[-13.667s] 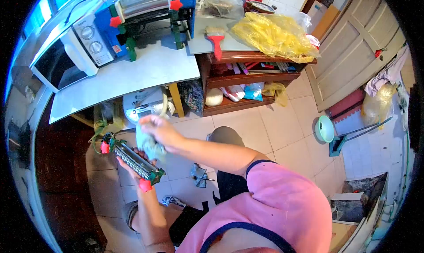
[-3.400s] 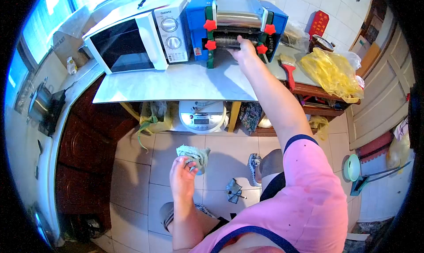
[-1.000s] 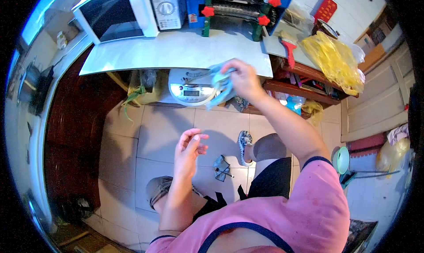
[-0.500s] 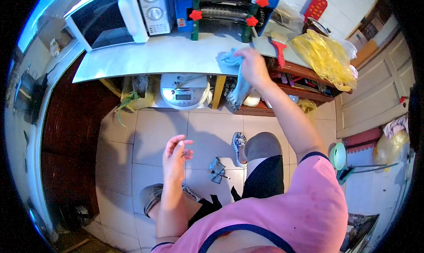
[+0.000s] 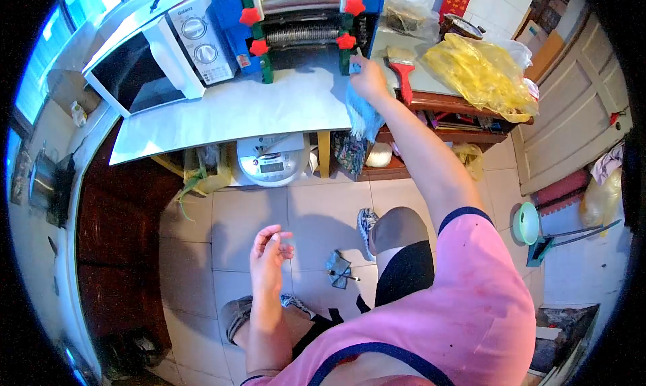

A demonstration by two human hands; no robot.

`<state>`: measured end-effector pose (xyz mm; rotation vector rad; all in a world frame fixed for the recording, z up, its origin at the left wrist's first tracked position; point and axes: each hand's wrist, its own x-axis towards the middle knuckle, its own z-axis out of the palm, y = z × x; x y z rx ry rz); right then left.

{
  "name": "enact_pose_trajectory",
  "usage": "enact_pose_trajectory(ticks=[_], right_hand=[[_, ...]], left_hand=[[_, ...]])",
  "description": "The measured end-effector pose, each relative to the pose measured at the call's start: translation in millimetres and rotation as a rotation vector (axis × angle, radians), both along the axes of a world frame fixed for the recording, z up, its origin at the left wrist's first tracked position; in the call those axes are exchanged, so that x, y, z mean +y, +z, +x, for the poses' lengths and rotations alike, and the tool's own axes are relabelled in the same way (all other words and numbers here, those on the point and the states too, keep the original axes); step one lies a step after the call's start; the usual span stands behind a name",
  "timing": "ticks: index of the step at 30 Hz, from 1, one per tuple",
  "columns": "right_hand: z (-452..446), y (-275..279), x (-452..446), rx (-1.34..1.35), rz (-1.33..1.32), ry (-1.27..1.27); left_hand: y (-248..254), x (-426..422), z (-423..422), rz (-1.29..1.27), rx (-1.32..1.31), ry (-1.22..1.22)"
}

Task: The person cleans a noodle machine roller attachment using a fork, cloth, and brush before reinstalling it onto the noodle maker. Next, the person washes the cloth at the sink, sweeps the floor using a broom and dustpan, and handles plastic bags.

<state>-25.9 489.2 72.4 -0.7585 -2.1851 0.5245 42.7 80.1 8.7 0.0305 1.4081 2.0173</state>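
Note:
My right hand [image 5: 369, 80] is closed on a light blue cloth [image 5: 363, 114], which hangs over the right end of the white tabletop [image 5: 229, 117]. It is beside the lower right leg of the blue machine [image 5: 235, 24] with red star knobs. A ribbed metal roller [image 5: 301, 34] sits across the machine's front. My left hand [image 5: 268, 255] is held over the tiled floor, fingers curled and apart, with nothing in it. A red-handled brush [image 5: 403, 76] lies on the grey surface right of my right hand.
A white microwave [image 5: 145, 66] stands left of the machine. Yellow plastic bags [image 5: 481, 73] lie at the right on the dark wooden shelf unit [image 5: 431, 102]. Under the table is a white cooker [image 5: 272, 162]. A small dark blue object [image 5: 338, 270] lies on the floor; a green basin [image 5: 525, 223] is at the right.
My right hand left the roller, took the cloth from my left hand, and carried it to the table's right end, now nearer the machine's leg. My left hand is empty. The view has shifted.

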Motion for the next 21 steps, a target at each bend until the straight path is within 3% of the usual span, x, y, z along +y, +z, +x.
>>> enact_pose_trajectory(ticks=[2,4,6,8,10,12,15,19,21], right_hand=[[6,0,-1,0.002,-0.006,0.064],[8,1,-9,-0.114,0.306,0.082],[2,-4,-19,-0.238,0.34,0.07],[-1,-19,-31,-0.226,0.517,-0.138],[23,-5,-46,-0.351,0.382,-0.045],[41,-3,-59,-0.489,0.547,0.0],[52,5,-71,-0.39,0.689,-0.051],[38,12,-47,-0.354,0.466,0.125],[27,21,-36,-0.325,0.125,0.118]], left_hand=[[-2,7,1,-0.012,0.002,-0.002],[-3,11,3,-0.034,-0.002,-0.02],[-11,14,6,-0.064,0.017,-0.033],[-15,17,7,-0.089,0.041,-0.04],[-16,20,9,-0.144,0.042,-0.07],[-23,18,9,-0.147,0.048,-0.071],[-26,16,9,-0.174,0.043,-0.087],[-27,15,8,-0.245,0.052,-0.095],[-25,14,11,-0.23,0.06,-0.109]])
